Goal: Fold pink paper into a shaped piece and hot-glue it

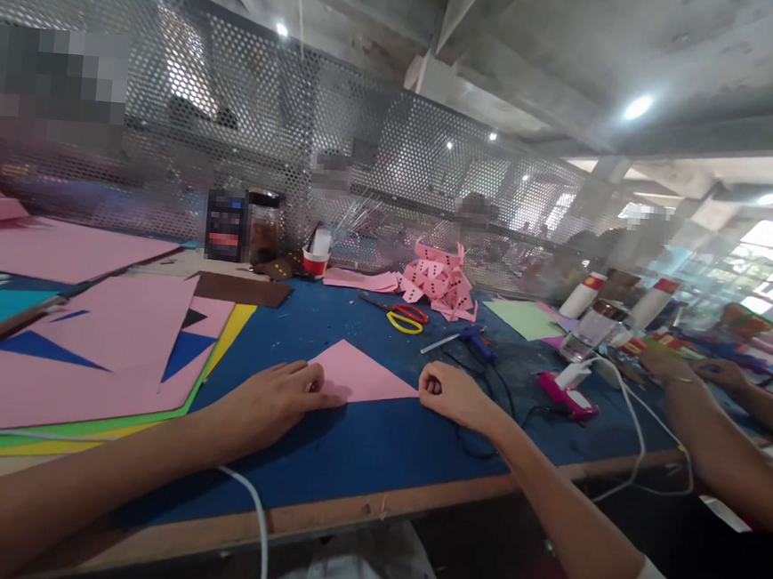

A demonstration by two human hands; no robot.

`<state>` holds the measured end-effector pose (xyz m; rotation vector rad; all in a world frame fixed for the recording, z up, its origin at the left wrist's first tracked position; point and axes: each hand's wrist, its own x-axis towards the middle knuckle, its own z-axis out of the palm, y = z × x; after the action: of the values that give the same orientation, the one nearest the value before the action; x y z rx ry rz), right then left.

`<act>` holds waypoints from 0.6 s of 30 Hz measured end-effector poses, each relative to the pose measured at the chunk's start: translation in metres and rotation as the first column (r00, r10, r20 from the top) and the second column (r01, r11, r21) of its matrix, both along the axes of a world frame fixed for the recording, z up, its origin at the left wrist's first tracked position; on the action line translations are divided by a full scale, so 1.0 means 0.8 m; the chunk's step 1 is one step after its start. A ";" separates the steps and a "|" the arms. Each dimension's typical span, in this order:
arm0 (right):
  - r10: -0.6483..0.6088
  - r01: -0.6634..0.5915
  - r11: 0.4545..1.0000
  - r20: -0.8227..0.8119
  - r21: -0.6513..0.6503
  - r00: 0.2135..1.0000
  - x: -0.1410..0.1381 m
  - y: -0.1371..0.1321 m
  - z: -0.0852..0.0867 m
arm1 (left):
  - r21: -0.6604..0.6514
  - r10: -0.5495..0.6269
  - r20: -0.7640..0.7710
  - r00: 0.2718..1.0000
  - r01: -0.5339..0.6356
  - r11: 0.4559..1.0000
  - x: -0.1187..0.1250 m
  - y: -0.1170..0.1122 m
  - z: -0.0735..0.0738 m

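A pink paper triangle (361, 375) lies flat on the blue table top (361, 448) in front of me. My left hand (277, 397) rests on its left corner, fingers curled and pressing the paper down. My right hand (449, 393) is closed at the triangle's right corner, fingers tucked in a loose fist that pinches the paper's edge.
Large pink sheets (87, 355) over green and yellow ones lie at left. Scissors (403, 318), a pile of folded pink pieces (441, 280), a glue gun (476, 339), a pink device with a white cable (569, 395) and bottles (583, 296) sit beyond. Another person's arms (717, 423) rest at right. A perforated metal screen (304, 140) backs the table.
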<state>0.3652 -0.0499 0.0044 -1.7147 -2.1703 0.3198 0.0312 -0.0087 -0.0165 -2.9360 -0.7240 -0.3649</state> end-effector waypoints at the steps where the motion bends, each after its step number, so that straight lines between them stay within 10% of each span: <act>1: -0.014 0.014 1.000 0.002 -0.003 1.000 0.002 -0.001 0.001 | 0.001 0.000 0.006 1.000 0.000 1.000 0.000 0.001 -0.001; 12: -0.019 0.018 1.000 -0.049 -0.021 0.999 0.020 -0.007 0.014 | -0.007 -0.025 0.047 0.999 0.025 1.000 -0.002 0.001 -0.002; 18: 0.131 -0.106 0.978 -0.128 0.181 0.983 -0.033 -0.004 0.042 | -0.021 -0.030 0.070 0.997 0.031 0.999 -0.003 0.001 -0.001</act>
<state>0.3384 -0.0532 0.0383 -1.4295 -2.1351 0.2647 0.0291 -0.0082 -0.0172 -2.9708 -0.6967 -0.4675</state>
